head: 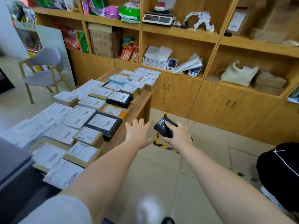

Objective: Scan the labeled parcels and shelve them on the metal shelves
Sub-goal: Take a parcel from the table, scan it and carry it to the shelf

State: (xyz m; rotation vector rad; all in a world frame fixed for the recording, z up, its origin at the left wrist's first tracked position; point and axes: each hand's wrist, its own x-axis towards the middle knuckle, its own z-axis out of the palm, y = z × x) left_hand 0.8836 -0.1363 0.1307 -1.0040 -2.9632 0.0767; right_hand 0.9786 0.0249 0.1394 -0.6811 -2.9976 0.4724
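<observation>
The labeled parcels (90, 101) lie label-up in tight rows over the wooden bench (142, 102), boxes and mailers mixed, with two black poly bags among them. The nearest to the hands is the black bag (103, 125) at the bench's corner edge, with a small brown box (89, 136) just beside it.

The likely trouble starts at that crowded edge. The parcels touch or overlap, so lifting one could drag a neighbour off the bench onto the tiled floor (161, 167). A scan aimed into such a dense field of labels might read the wrong barcode, and the parcel would then be shelved against the wrong record. No metal shelves are in view; only wooden shelving (178, 34) stands behind the bench, so the carry is of unknown length, and a one-handed carry of a slippery bag risks a drop.

The left hand (137, 131) hangs in the air just beyond the bench's corner, fingers spread and straight, released, touching nothing. Its grip is wide enough for a small box, but it is not yet over any parcel. The right hand (178, 135) is farther from the bench on the same level, its grip wrapped round a black handheld scanner (163, 128), with one finger laid along the top and the scanner's head turned toward the bench.
</observation>
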